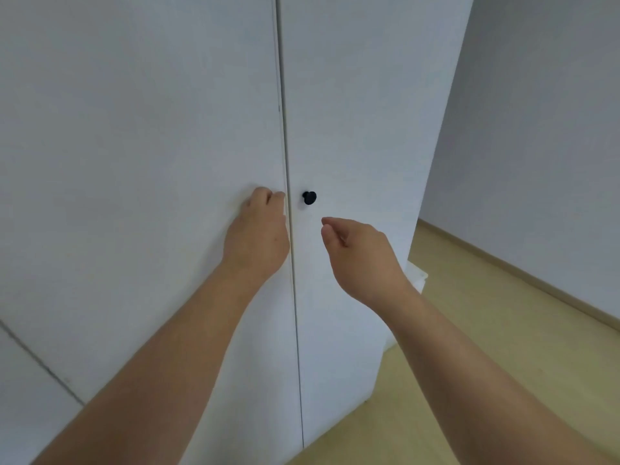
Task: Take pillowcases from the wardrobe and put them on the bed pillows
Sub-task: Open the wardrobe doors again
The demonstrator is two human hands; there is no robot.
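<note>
No pillowcases showed; judging by the task, they lay inside the wardrobe [352, 95], behind its closed doors. The wardrobe stood upright, long axis running floor to ceiling, its front facing the person. The left door [134, 129] and right door [362, 129] met at a narrow seam [285, 146] that ran the same way, top to bottom.

A black knob [309, 197] stuck out of the right door just beside the seam, pointing at the person. The right hand [359, 253] hung just below and to the right of it, apart from it, fingers loosely curled and holding nothing, probably shaped to close round the knob.

The left hand [256, 236] lay on the left door at the seam, level with the knob, fingers curled. What they covered was hidden, so whether they gripped a matching knob cannot be told. Both hands sat at the seam, likely to pull the doors apart together.

A wooden floor [486, 330] and a pale wall [536, 129] lay to the right.
</note>
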